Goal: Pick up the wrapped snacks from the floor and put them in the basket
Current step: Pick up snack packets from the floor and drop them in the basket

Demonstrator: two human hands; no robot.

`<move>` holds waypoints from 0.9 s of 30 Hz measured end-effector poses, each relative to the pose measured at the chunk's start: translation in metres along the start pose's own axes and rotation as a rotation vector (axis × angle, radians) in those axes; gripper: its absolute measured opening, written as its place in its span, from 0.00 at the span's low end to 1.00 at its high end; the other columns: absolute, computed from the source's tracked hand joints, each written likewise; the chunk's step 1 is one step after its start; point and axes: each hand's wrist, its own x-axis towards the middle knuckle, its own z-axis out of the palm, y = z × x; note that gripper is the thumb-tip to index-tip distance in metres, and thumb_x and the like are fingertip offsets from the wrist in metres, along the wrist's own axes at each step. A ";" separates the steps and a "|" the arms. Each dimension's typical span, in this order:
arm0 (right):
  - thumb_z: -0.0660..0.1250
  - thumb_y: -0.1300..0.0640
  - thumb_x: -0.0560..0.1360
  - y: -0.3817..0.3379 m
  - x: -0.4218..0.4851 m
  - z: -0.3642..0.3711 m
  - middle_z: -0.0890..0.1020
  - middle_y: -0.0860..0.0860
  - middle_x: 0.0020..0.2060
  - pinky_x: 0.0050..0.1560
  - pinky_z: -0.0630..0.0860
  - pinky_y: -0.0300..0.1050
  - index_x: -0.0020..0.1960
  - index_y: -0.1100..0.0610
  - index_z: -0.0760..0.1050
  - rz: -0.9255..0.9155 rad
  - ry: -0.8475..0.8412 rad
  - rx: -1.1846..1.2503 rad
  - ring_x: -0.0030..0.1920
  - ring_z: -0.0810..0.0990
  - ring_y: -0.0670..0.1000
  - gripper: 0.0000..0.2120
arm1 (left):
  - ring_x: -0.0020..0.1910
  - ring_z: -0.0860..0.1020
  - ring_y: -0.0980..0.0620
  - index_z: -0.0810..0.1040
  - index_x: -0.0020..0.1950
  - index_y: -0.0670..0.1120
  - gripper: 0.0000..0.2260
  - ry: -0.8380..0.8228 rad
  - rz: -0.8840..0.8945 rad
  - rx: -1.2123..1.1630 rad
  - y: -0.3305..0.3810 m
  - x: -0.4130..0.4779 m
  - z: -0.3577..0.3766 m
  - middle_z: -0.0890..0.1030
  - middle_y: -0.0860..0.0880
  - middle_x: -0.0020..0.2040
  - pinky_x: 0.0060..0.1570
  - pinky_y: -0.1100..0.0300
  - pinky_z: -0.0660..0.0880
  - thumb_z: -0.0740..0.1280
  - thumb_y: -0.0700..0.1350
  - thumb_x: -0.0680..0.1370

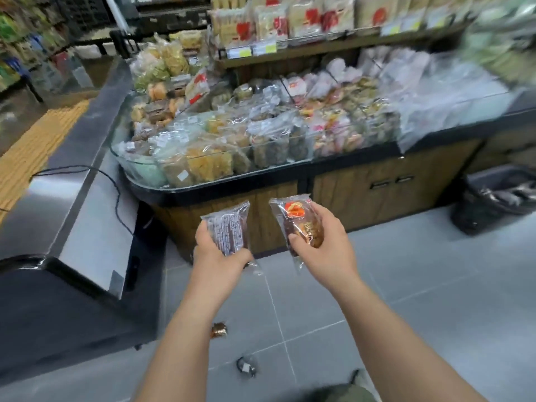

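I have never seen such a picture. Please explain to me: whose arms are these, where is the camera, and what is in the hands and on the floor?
There is no machine: the camera sits on a person's head and looks forward and down, so both bare arms are that person's own. The left hand holds a clear packet with a dark snack; the right hand holds a packet with a red label. On the grey tiled floor lie two more small wrapped snacks, a brown one and a dark one. Ahead stands a shop display counter full of bagged snacks. The dark container at the right may be the basket, but it is blurred.
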 end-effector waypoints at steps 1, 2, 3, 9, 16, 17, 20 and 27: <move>0.70 0.52 0.73 0.006 -0.001 -0.016 0.69 0.41 0.63 0.43 0.67 0.24 0.71 0.44 0.61 0.019 0.041 0.001 0.50 0.70 0.36 0.30 | 0.54 0.73 0.51 0.51 0.75 0.54 0.39 -0.031 0.017 0.024 0.006 0.001 0.016 0.71 0.53 0.59 0.50 0.59 0.68 0.70 0.41 0.71; 0.70 0.52 0.73 0.014 -0.001 -0.033 0.69 0.42 0.63 0.47 0.69 0.26 0.71 0.44 0.61 0.031 0.090 0.005 0.51 0.70 0.38 0.30 | 0.56 0.73 0.50 0.50 0.76 0.55 0.41 -0.063 0.032 0.054 0.011 0.001 0.033 0.72 0.52 0.62 0.53 0.58 0.69 0.71 0.42 0.70; 0.70 0.53 0.73 0.023 -0.002 -0.050 0.69 0.43 0.62 0.52 0.70 0.30 0.71 0.45 0.62 0.040 0.140 0.010 0.53 0.69 0.39 0.30 | 0.59 0.73 0.49 0.49 0.76 0.56 0.43 -0.098 0.050 0.084 0.017 0.000 0.050 0.71 0.50 0.64 0.57 0.57 0.69 0.71 0.44 0.69; 0.69 0.53 0.74 0.077 -0.018 -0.161 0.67 0.41 0.55 0.43 0.64 0.22 0.71 0.45 0.61 0.163 0.340 0.002 0.49 0.69 0.38 0.29 | 0.58 0.73 0.48 0.50 0.76 0.54 0.43 -0.275 0.165 0.136 0.062 -0.026 0.169 0.69 0.48 0.66 0.55 0.58 0.68 0.73 0.42 0.69; 0.70 0.54 0.72 0.153 -0.045 -0.313 0.71 0.45 0.58 0.56 0.63 0.35 0.71 0.47 0.64 0.256 0.535 -0.041 0.56 0.67 0.41 0.30 | 0.62 0.71 0.48 0.48 0.77 0.53 0.46 -0.463 0.256 0.148 0.113 -0.084 0.326 0.66 0.48 0.69 0.61 0.54 0.68 0.75 0.43 0.69; 0.70 0.54 0.72 0.163 -0.049 -0.333 0.70 0.45 0.58 0.56 0.63 0.35 0.71 0.48 0.64 0.265 0.551 -0.043 0.58 0.68 0.42 0.30 | 0.63 0.71 0.48 0.47 0.76 0.54 0.46 -0.486 0.262 0.155 0.120 -0.092 0.347 0.66 0.48 0.69 0.62 0.53 0.69 0.75 0.44 0.69; 0.70 0.55 0.73 0.188 -0.058 -0.385 0.68 0.43 0.56 0.55 0.62 0.34 0.72 0.47 0.63 0.295 0.594 -0.044 0.59 0.68 0.44 0.30 | 0.64 0.70 0.47 0.47 0.76 0.55 0.46 -0.537 0.282 0.175 0.140 -0.115 0.403 0.65 0.47 0.70 0.64 0.50 0.69 0.74 0.46 0.69; 0.69 0.54 0.73 0.236 -0.060 -0.470 0.70 0.45 0.58 0.54 0.61 0.30 0.71 0.46 0.64 0.316 0.717 -0.029 0.56 0.65 0.39 0.29 | 0.65 0.71 0.47 0.49 0.76 0.53 0.45 -0.633 0.369 0.206 0.179 -0.147 0.500 0.67 0.48 0.70 0.65 0.48 0.69 0.75 0.46 0.69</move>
